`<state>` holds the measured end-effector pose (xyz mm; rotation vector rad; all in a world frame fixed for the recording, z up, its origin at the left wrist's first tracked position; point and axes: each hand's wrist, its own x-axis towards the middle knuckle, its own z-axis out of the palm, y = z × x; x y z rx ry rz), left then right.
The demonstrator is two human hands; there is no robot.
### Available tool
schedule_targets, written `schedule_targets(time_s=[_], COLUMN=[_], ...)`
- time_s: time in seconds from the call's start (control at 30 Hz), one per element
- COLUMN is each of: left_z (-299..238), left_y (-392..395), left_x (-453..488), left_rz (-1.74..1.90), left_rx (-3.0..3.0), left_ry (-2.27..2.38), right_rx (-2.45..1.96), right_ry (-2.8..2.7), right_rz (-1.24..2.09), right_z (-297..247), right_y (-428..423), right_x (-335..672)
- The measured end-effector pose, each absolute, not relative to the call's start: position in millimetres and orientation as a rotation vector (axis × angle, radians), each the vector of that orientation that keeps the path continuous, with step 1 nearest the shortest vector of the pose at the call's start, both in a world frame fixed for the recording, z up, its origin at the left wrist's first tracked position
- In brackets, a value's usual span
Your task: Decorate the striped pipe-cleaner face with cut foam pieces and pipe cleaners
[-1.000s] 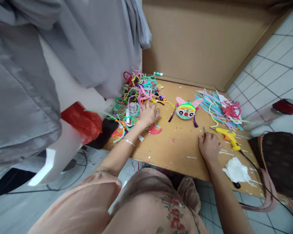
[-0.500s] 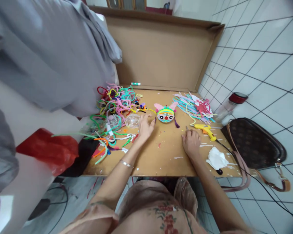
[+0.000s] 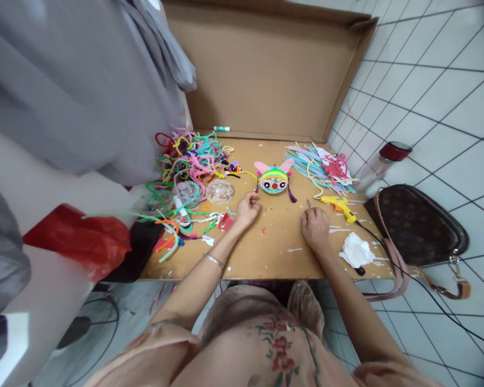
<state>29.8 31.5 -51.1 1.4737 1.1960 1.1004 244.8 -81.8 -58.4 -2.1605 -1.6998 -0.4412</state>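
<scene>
My left hand (image 3: 248, 210) is over the board, its fingers curled together just below and left of a decorated animal-face ornament (image 3: 273, 180). Whether something small sits in its fingertips I cannot make out. The ornament has pink ears, a striped yellow and green forehead, round black-and-white eyes and a red nose. A purple tassel (image 3: 292, 194) hangs at its right side. My right hand (image 3: 315, 228) rests closed on the board around a pointed metal tool (image 3: 308, 203); only its tip shows. A yellow glue gun (image 3: 339, 206) lies just to the right.
Tangled colourful pipe cleaners (image 3: 199, 156) and a clear plastic shell (image 3: 220, 191) lie left. Straight pipe cleaners (image 3: 306, 166) are at back right. Beyond stand a red-lidded bottle (image 3: 387, 161) and a brown handbag (image 3: 419, 226). Crumpled white tissue (image 3: 355, 250) lies near the right front.
My left hand has moved right, away from the clear shell, and its spread fingers have curled in. My right hand stays in place. The view has tilted slightly downward.
</scene>
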Motion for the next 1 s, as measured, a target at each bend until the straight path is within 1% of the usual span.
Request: schedule_targets(time_s=[0.1,0.23,0.53,0.73,1.0], left_z=[-50,-52,-57,-60,-71], left_y=[28,27,44,54,64], left_x=[26,24,46,59,72], left_rz=[1.118,1.136,1.072,1.110,1.175], left_rx=[1.557,1.699,1.435,1.486,1.510], left_ry=[1.186,1.202,1.113,1.093,1.059], right_rx=[-2.128,-2.107,-2.117,-1.944,-1.838], right_ry=[-1.761,-1.850,-1.811,-1.601,-1.116], right_rz=[-0.480,-0.433,-0.399,-0.194,0.137], right_z=[-55,-53,-53,-55,-60], right_y=[-83,-85,-86,-65,15], right_x=[242,240,241,231,202])
